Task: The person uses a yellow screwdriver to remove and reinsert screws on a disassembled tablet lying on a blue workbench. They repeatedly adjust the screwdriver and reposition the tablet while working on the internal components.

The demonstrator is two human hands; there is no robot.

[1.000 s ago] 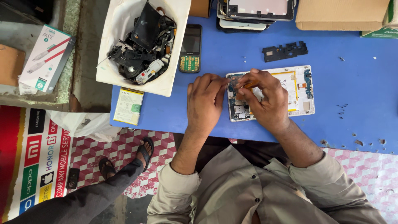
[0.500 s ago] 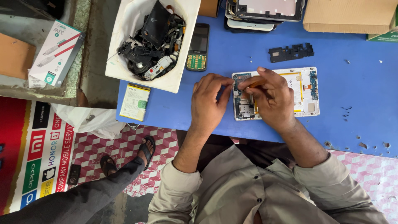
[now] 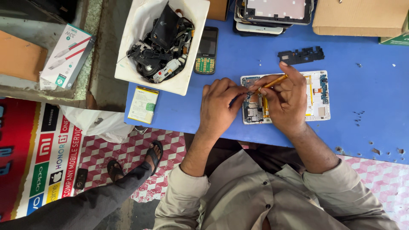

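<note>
Item: opened phone, white frame, back cover off, circuit boards and orange flex strips exposed; lay flat on the blue counter, directly beneath the fingers of both hands.

Right hand: fingers pressed together around a slim orange-handled screwdriver, its tip angled down into the upper left corner of the phone's interior. Palm rested over the middle of the phone.

Left hand: fingers curled, fingertips meeting just beside the screwdriver tip at the phone's left edge; whether they pinched a small part could not be told.

Beyond the right fingers, further up the counter: one black plastic internal bracket, lying loose and apart from the phone. Beyond that, a stack of phone frames and a brown cardboard box.

Beyond the left fingers: a small keypad phone, face up, touching the side of a white tub filled with black scrap parts and cables.

Left of the left fingers, at the counter's corner: a flat phone battery with a pale label.

Off the counter, far left: a white cable box on a ledge.

Below the counter edge: another person's sandalled foot on a red-and-white patterned floor.
</note>
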